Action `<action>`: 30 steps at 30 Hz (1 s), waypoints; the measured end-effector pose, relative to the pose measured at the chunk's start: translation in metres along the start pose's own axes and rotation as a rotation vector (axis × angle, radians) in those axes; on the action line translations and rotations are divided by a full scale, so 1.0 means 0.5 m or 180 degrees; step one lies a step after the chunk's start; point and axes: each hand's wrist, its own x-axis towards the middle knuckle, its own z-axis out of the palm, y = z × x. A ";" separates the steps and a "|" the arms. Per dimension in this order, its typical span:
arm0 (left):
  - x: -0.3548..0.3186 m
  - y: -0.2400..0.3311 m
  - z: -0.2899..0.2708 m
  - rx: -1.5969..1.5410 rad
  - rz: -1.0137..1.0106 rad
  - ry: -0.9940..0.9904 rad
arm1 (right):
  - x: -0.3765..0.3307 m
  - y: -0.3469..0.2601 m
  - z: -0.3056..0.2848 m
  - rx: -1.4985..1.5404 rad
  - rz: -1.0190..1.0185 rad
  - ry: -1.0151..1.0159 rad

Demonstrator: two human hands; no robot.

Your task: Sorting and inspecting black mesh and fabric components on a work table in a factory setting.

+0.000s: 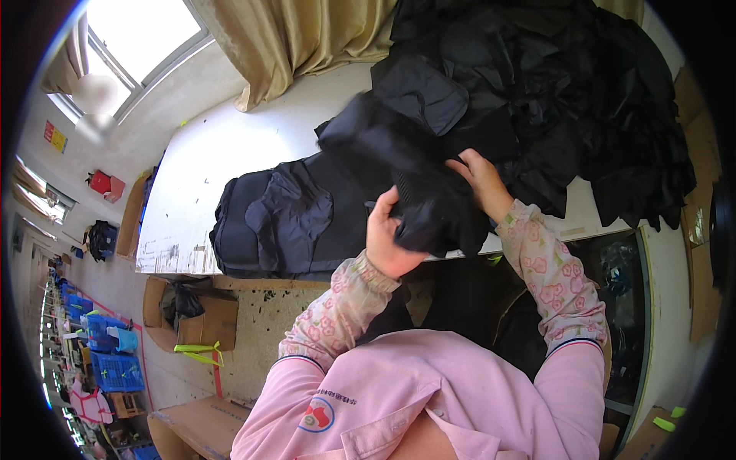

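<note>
White tabletop fills the middle of the frame, sunlit from the window at upper left. At centre I see a black fabric piece lifted just above the table edge. My left hand is closed on its lower edge, thumb over the cloth; my right hand presses into its upper fold, fingers curled on it. To its left lies a flat stack of dark pieces; a loose black heap sits at upper right. I judge that even tension between both hands would prevent bunching.
</note>
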 end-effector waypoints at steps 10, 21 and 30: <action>-0.214 0.323 -0.056 0.1754 0.0323 0.0067 | -0.003 0.101 -0.228 0.1734 0.1736 -0.0133; -0.016 0.285 -0.203 0.2439 0.0918 0.1836 | 0.096 -0.411 -0.321 0.3105 -0.0217 -0.0789; -0.284 0.266 -0.160 0.1904 0.0419 0.1667 | 0.164 -0.603 -0.070 0.3748 -0.0079 -0.1206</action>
